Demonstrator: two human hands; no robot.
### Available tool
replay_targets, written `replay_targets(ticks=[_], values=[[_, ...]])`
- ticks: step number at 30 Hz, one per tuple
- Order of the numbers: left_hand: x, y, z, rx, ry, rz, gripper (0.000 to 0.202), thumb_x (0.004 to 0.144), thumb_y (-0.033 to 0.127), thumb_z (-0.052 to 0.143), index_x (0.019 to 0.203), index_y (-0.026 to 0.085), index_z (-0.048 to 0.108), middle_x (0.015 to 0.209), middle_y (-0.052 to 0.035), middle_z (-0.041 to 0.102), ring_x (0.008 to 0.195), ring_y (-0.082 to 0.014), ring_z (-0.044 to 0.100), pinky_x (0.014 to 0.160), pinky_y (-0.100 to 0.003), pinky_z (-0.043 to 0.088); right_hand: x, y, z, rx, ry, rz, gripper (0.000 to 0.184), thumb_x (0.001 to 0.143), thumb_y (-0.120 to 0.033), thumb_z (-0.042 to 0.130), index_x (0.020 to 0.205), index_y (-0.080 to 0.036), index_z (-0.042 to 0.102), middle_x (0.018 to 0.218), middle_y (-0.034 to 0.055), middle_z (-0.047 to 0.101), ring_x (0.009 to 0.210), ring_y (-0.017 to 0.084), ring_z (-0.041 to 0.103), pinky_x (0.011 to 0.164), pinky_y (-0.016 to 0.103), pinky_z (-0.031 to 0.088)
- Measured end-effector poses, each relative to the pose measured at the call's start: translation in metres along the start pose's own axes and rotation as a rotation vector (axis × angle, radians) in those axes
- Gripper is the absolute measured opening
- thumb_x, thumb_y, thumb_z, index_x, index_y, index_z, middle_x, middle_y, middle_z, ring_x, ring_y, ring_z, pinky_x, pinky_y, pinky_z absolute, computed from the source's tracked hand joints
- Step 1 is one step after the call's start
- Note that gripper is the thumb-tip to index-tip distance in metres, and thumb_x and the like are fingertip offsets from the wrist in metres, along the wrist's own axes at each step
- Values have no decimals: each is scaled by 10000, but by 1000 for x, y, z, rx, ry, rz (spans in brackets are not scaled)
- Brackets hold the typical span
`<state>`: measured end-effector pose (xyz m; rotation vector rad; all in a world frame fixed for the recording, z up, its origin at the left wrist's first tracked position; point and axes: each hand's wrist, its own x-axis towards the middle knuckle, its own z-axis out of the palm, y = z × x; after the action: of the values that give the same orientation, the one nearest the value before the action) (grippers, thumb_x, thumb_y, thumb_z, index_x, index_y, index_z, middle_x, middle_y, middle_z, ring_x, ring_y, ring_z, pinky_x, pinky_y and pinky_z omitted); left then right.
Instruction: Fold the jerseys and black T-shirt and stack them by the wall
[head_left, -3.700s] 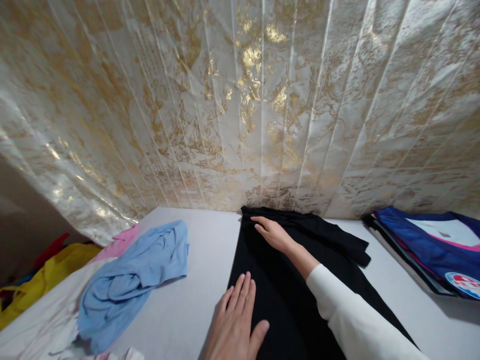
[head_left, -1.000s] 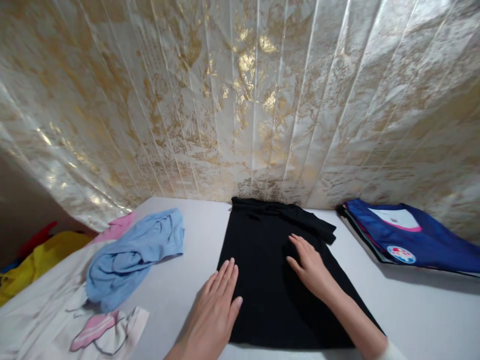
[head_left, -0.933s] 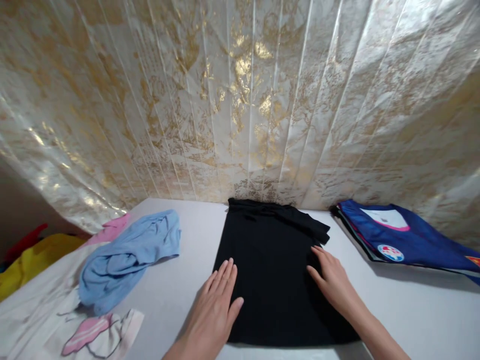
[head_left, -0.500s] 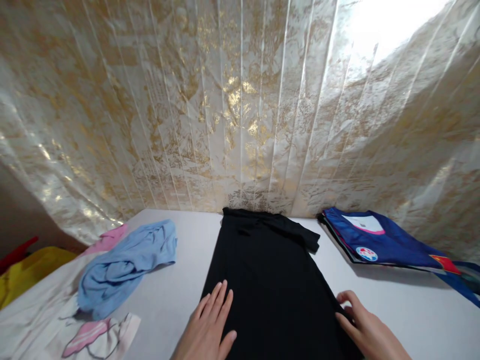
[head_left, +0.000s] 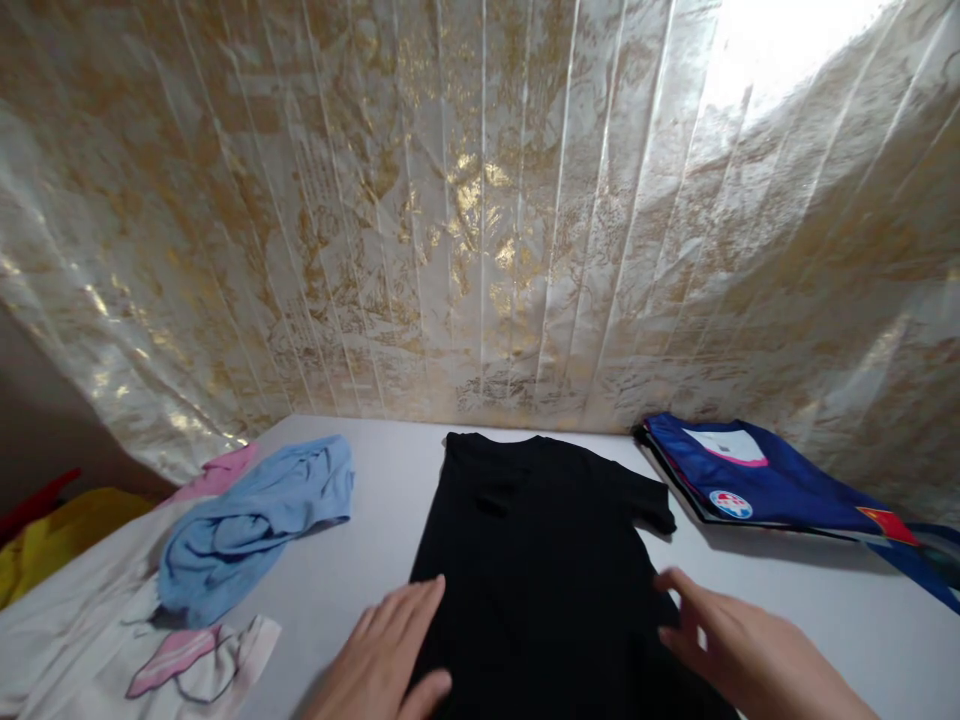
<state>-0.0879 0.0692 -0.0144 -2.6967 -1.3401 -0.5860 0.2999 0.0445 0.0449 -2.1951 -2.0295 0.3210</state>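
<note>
A black T-shirt (head_left: 536, 545) lies flat on the white table (head_left: 390, 520), its neck end toward the wall and a short sleeve sticking out to the right. My left hand (head_left: 386, 655) rests flat on the shirt's left edge with fingers stretched out. At the shirt's right edge my right hand (head_left: 731, 645) has its fingers extended and its fingertips on the cloth. Neither hand holds anything that I can see.
A crumpled light blue garment (head_left: 251, 515) lies to the left with a pink one (head_left: 217, 470) behind it. A white and pink garment (head_left: 187, 665) sits at the near left and yellow cloth (head_left: 52, 535) at the far left. Folded blue jerseys (head_left: 757, 490) lie right. A gold-patterned curtain (head_left: 480, 220) hangs behind.
My right hand slid from the shirt's middle to its right edge and nearer me. The sleeve now lies spread out to the right. My left hand shifted slightly nearer.
</note>
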Motion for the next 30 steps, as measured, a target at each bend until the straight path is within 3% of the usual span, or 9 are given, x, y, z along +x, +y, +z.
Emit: replay_targets(ticks=[2, 4, 8, 11, 14, 17, 21, 26, 30], values=[[51, -24, -19, -41, -9, -73, 472, 882, 240, 533, 1349, 283, 478, 1284, -38, 595, 1133, -225, 563, 946, -345, 463, 42, -42, -23, -31, -9, -115, 217, 801, -317, 536, 993, -266, 625, 813, 48, 721, 761, 247, 679, 610, 302, 409], [107, -48, -24, -44, -39, -115, 360, 875, 137, 496, 1217, 217, 576, 1182, -61, 626, 1083, -213, 564, 949, -344, 445, 88, -76, -30, -38, 35, -128, 156, 843, -322, 537, 900, -237, 655, 869, 70, 719, 818, 255, 676, 641, 300, 417], [199, -90, 1, -20, -28, -105, 381, 837, 29, 463, 1159, 189, 590, 1170, -71, 624, 1102, -207, 536, 977, -345, 398, 172, -115, -4, 15, 94, -80, 342, 919, -425, 440, 862, -176, 668, 998, 147, 685, 912, 306, 658, 706, 368, 453], [238, -114, 27, -15, -81, -69, 377, 819, 41, 505, 1137, 223, 597, 1158, -44, 643, 1098, -209, 531, 941, -342, 394, 208, -125, 24, 73, 108, -69, 295, 831, -438, 584, 855, -154, 657, 1047, 176, 646, 961, 333, 629, 741, 405, 466], [257, -131, 43, -6, -153, -57, 237, 825, 101, 545, 996, 237, 638, 1063, -26, 672, 1068, -222, 526, 932, -371, 359, 223, -126, 40, 175, 96, -127, 133, 720, -272, 690, 798, -183, 629, 987, 112, 655, 964, 286, 617, 757, 355, 472], [267, -142, 47, 6, -206, -74, 149, 868, 154, 526, 930, 233, 635, 1009, -21, 674, 1058, -222, 512, 951, -404, 320, 229, -121, 43, 350, 91, -170, 63, 810, -263, 574, 853, -217, 581, 880, 20, 668, 793, 181, 639, 669, 268, 488], [275, -145, 50, 48, -260, -109, 139, 915, 271, 547, 981, 177, 624, 1033, -41, 638, 1068, -230, 532, 972, -464, 344, 236, -111, 47, 549, 132, -106, 114, 895, -297, 419, 972, -241, 483, 957, -3, 659, 597, 118, 612, 454, 207, 463], [282, -138, 59, 155, -259, -162, 237, 919, 347, 573, 1051, 154, 612, 1124, -67, 609, 1051, -228, 572, 940, -473, 434, 240, -102, 59, 628, 115, -21, 159, 875, -272, 488, 1023, -217, 468, 836, 8, 655, 479, 100, 577, 395, 194, 428], [283, -134, 64, 213, -232, -178, 240, 918, 343, 575, 1064, 156, 610, 1145, -71, 603, 1075, -235, 562, 949, -481, 429, 239, -105, 58, 649, -13, -39, 388, 798, -322, 630, 1138, -199, 487, 803, 7, 640, 505, 114, 597, 388, 191, 428]])
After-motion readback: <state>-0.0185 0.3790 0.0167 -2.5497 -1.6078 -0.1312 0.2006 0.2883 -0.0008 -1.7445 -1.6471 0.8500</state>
